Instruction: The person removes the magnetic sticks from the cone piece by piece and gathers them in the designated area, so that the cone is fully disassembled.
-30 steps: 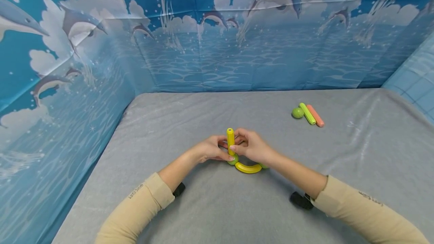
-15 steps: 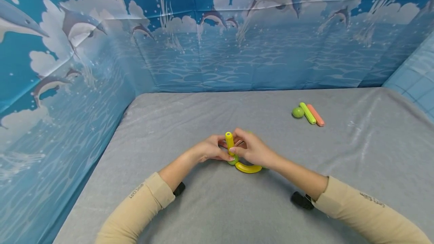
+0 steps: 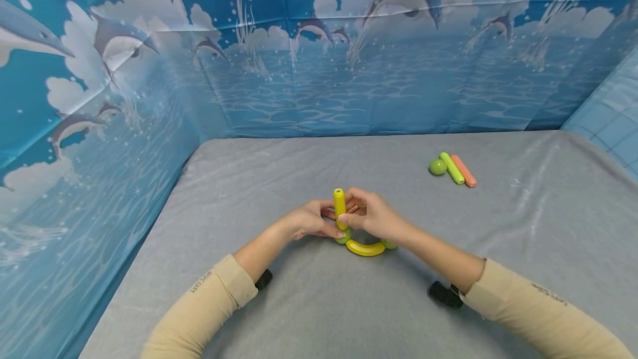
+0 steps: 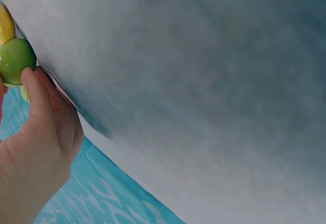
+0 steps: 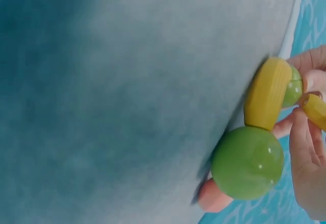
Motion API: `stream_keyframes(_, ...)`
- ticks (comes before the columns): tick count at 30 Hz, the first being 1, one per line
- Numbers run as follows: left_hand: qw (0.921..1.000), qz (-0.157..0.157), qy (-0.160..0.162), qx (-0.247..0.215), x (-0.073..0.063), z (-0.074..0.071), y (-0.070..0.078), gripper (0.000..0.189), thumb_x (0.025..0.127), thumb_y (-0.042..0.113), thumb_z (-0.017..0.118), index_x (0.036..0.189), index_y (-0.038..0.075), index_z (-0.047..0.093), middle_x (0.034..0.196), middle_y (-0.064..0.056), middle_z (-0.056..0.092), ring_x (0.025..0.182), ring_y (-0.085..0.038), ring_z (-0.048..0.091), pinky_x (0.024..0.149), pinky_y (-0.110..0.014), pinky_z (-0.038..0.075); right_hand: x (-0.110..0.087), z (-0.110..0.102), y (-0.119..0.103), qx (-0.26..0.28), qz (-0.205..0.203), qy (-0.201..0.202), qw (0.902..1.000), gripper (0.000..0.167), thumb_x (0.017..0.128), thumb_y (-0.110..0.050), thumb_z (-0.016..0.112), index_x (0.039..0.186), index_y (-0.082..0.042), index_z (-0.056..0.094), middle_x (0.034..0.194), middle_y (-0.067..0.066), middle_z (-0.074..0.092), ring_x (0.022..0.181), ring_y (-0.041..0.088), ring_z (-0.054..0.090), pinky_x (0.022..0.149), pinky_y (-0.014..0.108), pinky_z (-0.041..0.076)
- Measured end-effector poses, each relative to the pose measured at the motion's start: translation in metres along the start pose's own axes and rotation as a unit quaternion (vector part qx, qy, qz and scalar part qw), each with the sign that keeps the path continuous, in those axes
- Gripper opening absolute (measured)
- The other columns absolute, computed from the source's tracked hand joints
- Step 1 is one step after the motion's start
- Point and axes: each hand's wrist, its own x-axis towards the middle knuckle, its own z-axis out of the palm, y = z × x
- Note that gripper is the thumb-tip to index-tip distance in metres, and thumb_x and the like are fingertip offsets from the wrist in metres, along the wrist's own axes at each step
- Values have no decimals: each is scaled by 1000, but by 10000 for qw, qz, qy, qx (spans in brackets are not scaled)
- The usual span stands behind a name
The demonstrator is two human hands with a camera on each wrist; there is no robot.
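Observation:
In the head view, my left hand (image 3: 313, 220) pinches a green ball (image 3: 343, 236) between thumb and fingers. Rising from that ball is a straight yellow rod (image 3: 340, 209), which my right hand (image 3: 372, 216) pinches near its lower part. A curved yellow piece (image 3: 365, 249) joins the held ball to a second green ball (image 3: 390, 244), partly hidden under the right wrist. The right wrist view shows this second ball (image 5: 248, 163) up close, with the end of an orange piece (image 5: 214, 197) beside it. In the left wrist view the left thumb presses the held ball (image 4: 18, 61).
Farther back on the grey cloth (image 3: 279, 170) lie a loose green ball (image 3: 437, 167), a light green rod (image 3: 451, 168) and an orange rod (image 3: 464, 170), side by side. A blue dolphin-print curtain (image 3: 319, 82) stands behind and along the left.
The yellow rod's top dipped slightly half a second ago and is now raised again. More of the second green ball shows under the right wrist. Both hands keep their grip.

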Motion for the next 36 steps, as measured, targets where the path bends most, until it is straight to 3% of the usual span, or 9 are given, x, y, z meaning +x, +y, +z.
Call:
stream_keyframes(6,9999,-120,52,79,0,0,1,62,76,-6,73,132,5,50,115,-13,51,91,-19,58,79,-30,51,3,-9,-5,582,736,192,9954,27,88,-13,65,107,2,52,95,15,62,79,23,62,72,45,51)
stream_keyframes(15,9998,-198,7,-50,-2,-1,2,58,76,-6,73,129,8,54,115,-12,52,88,-16,57,75,-28,52,2,-23,-8,980,1444,483,9835,37,89,-18,65,115,2,47,97,11,62,81,20,61,80,44,50)
stream_keyframes(32,9989,-458,81,111,0,-1,3,58,75,-1,76,128,14,57,120,-10,50,95,-18,57,77,-30,51,-15,-63,-6,889,1751,884,9765,45,89,-25,65,121,-1,46,95,4,60,81,16,62,85,46,48)
stream_keyframes(36,9989,-453,79,76,0,-1,1,58,75,-2,76,127,14,57,121,-10,50,95,-18,58,77,-30,51,-22,-74,-6,800,1835,1058,9740,49,89,-27,65,125,0,45,97,5,58,80,14,63,83,40,50)
